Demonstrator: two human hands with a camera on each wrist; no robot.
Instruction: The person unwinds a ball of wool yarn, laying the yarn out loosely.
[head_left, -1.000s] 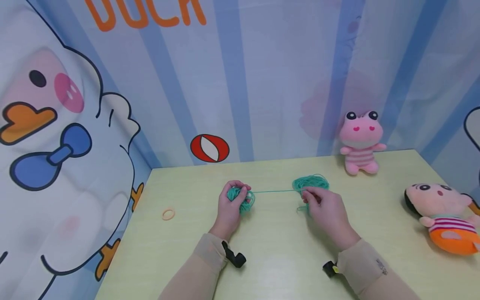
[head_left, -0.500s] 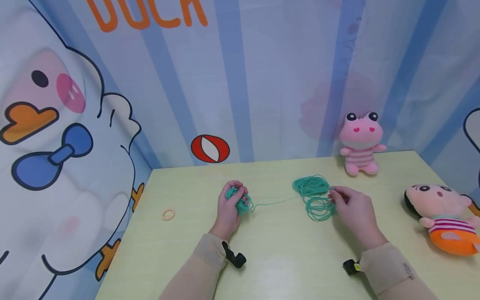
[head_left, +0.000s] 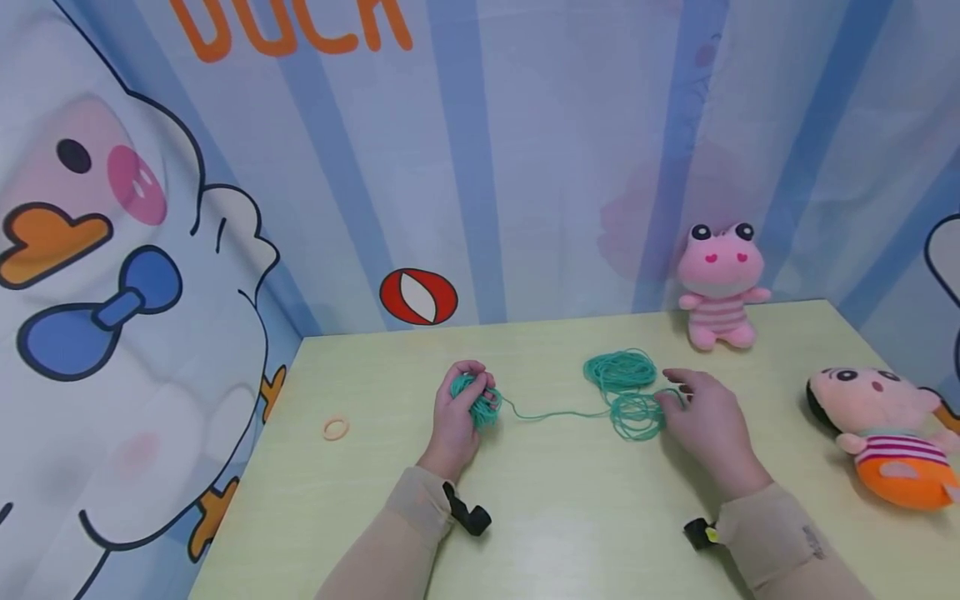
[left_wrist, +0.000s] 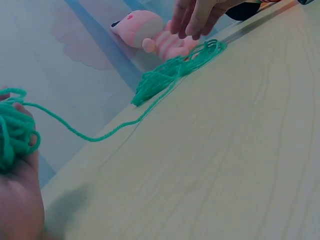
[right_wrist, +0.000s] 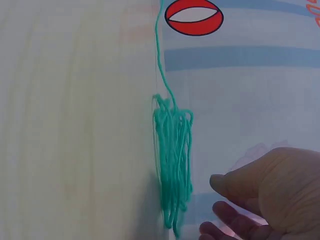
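My left hand (head_left: pixel 456 421) grips a small bundle of green yarn (head_left: pixel 483 408), thumb across its top. A single strand (left_wrist: pixel 95 139) sags from that bundle over to a looser heap of green yarn (head_left: pixel 637 415), which lies on the table in two looped coils. Just right of the heap is my right hand (head_left: pixel 712 425), thumb and fingers apart. In the right wrist view nothing sits between its thumb (right_wrist: pixel 240 182) and its fingers, and the heap lies to their left.
A pink plush toy (head_left: pixel 722 287) in stripes sits at the table's back right. Another plush doll (head_left: pixel 900 437) in orange lies at the right. A small peach ring (head_left: pixel 336 428) is on the left of the table (head_left: pixel 555 533). A printed cloth backdrop stands behind.
My right hand has moved right, laid yarn down as a second coil, and let go of it. The strand between the hands went from taut to slack. My left hand has hardly moved.
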